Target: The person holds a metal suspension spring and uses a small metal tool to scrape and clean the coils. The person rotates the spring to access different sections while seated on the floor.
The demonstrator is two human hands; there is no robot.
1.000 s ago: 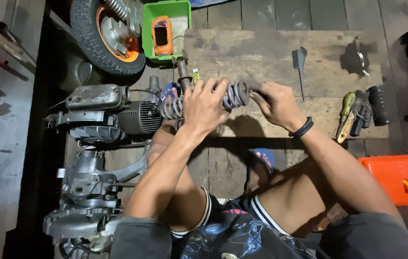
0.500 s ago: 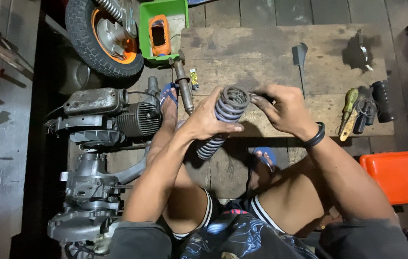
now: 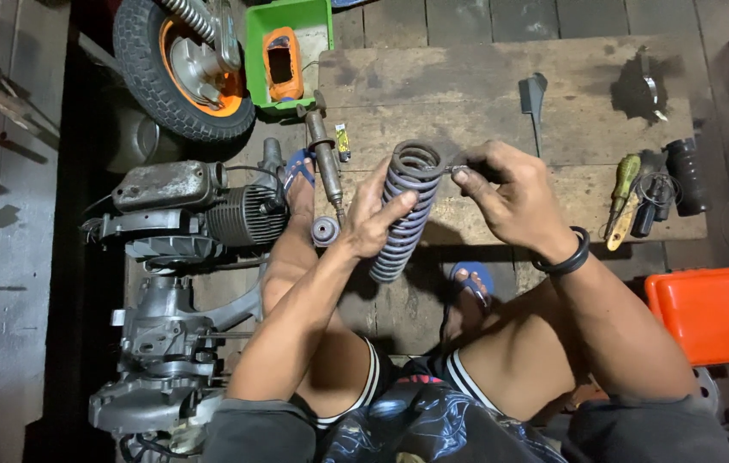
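Workshop floor seen from above, with worn wooden table (image 3: 570,111) across the upper middle. Coil spring (image 3: 405,210), purple-grey, closely wound, held in the air over the near edge of the table, tilted: open upper end toward the camera, lower end slanting down and to the left, above the knees. Left hand (image 3: 373,225) wrapped around the spring's middle, thumb on the near side, fingers (image 3: 399,208) curled across the coils, forearm rising from lower left. Right hand (image 3: 510,201) level with the spring's upper end, thumb and index fingertips pressed together on a small dark metal part (image 3: 457,169) touching the top coil; exact kind too small to tell. Black band (image 3: 566,257) at the right wrist. Shock absorber rod (image 3: 327,167) lying just left of the spring. Scooter engine (image 3: 193,214) on the floor at left, tyred wheel with orange rim (image 3: 180,73) and green tray (image 3: 317,34) above it. Screwdrivers (image 3: 621,197) and black handlebar grip (image 3: 688,176) at the table's right end; orange toolbox (image 3: 711,313) at lower right.
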